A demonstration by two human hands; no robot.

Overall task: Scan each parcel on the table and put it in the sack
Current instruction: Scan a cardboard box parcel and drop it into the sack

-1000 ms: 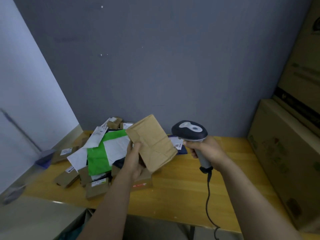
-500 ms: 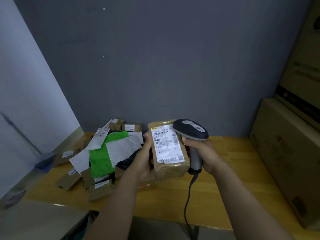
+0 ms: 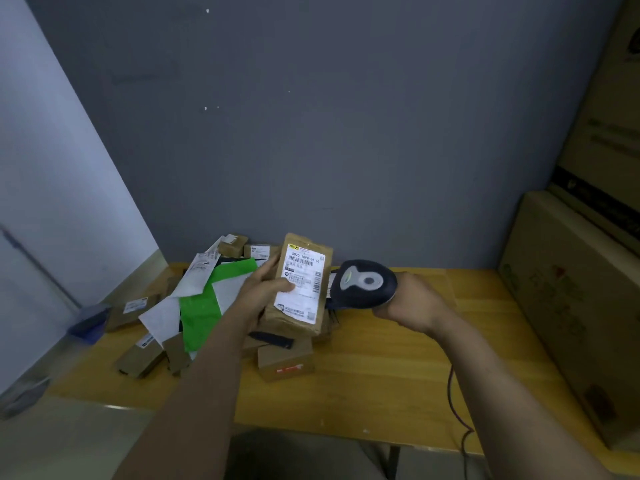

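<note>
My left hand [image 3: 265, 289] grips a brown paper parcel [image 3: 304, 289] above the table, its white barcode label facing me and my thumb lying across the label. My right hand [image 3: 412, 303] grips the handle of a dark blue barcode scanner [image 3: 363, 284], whose head is right beside the parcel's right edge. Its cable [image 3: 453, 400] hangs down over the table's front edge. A pile of parcels lies behind and left of my hands: a green mailer [image 3: 204, 306], white mailers [image 3: 162, 317] and several small brown boxes [image 3: 285, 360]. No sack is clearly in view.
The wooden table [image 3: 381, 375] stands against a grey wall. Large cardboard cartons [image 3: 575, 306] are stacked at its right end. A blue object [image 3: 90, 318] sits at the left edge by the white wall. A pale surface [image 3: 69, 441] lies below the table's front left.
My left hand turned the parcel from its plain back to the labelled side facing me and raised it. My right hand tilted the scanner head left toward the label.
</note>
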